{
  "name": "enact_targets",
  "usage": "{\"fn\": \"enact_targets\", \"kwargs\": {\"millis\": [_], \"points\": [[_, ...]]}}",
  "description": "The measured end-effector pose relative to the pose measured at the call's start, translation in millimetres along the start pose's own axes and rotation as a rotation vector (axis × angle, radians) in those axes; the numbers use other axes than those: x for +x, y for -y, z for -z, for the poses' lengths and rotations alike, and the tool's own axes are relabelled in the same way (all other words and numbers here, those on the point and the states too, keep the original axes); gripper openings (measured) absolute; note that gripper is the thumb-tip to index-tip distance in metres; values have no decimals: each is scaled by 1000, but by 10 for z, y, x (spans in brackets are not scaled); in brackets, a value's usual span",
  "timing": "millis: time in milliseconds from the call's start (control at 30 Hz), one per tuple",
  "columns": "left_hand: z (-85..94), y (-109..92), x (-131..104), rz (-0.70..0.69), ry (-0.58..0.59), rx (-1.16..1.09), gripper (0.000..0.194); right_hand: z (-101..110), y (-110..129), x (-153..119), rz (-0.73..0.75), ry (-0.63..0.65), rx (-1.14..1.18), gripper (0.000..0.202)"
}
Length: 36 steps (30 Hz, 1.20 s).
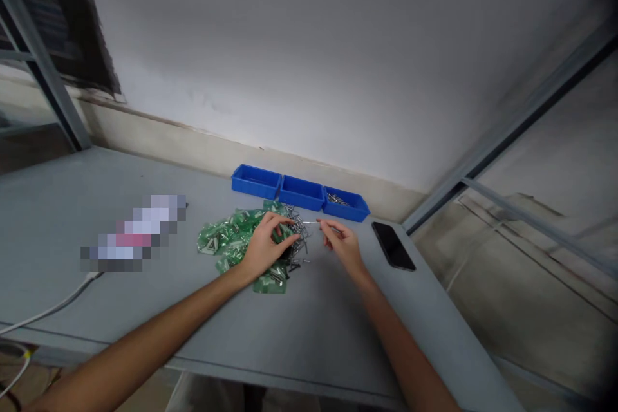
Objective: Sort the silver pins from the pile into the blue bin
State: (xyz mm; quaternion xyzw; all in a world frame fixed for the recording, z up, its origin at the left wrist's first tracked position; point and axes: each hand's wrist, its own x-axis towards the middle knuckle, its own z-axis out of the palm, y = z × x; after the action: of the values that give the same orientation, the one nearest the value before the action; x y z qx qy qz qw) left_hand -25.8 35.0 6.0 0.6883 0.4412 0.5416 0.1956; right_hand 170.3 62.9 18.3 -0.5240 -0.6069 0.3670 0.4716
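Note:
Between the fingertips of my right hand (342, 244) is one end of a thin, silvery metal rod (310, 223). It points left towards my left hand (264, 246), which is held over the pile with thumb and forefinger apart. The left forefinger is close to the rod's far end; whether they touch I cannot tell. Beneath and beside the left hand lie loose metal pins or screws (300, 246), too small to name surely. Green see-through bags (236, 232) with small metal pieces in them spread to the left, partly hidden by that hand.
Three blue bins stand in a row by the wall: a left bin (255, 192), a middle bin (302, 198) and a right bin (355, 212) holding metal pieces. A black phone (393, 246) lies at right. A blurred-out object (135, 232) with a white cable (53, 313) is at left.

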Motion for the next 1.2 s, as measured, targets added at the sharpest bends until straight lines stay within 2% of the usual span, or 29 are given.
{"fn": "enact_targets", "kwargs": {"millis": [167, 233, 433, 533, 633, 800, 1000, 1200], "points": [[22, 17, 12, -42, -5, -4, 16, 248, -197, 235, 11, -206, -10, 45], [33, 19, 19, -62, -3, -3, 15, 336, -235, 344, 10, -249, -45, 45], [62, 59, 36, -53, -24, 30, 13, 487, -153, 766, -31, -282, -98, 42], [78, 72, 38, -43, -26, 23, 12, 472, -109, 859, -19, -234, -127, 42], [87, 60, 42, -38, -29, 5, 12, 368, -139, 759, 3, -109, -200, 39], [85, 44, 42, -66, -29, 15, 10, 120, -287, 414, 62, 115, -320, 31], [77, 58, 26, -104, -8, 57, 11, 55, -446, 191, 259, 149, -620, 28], [48, 57, -8, -86, 24, 92, 17, 75, -421, 100, 233, 169, -689, 22]]}}
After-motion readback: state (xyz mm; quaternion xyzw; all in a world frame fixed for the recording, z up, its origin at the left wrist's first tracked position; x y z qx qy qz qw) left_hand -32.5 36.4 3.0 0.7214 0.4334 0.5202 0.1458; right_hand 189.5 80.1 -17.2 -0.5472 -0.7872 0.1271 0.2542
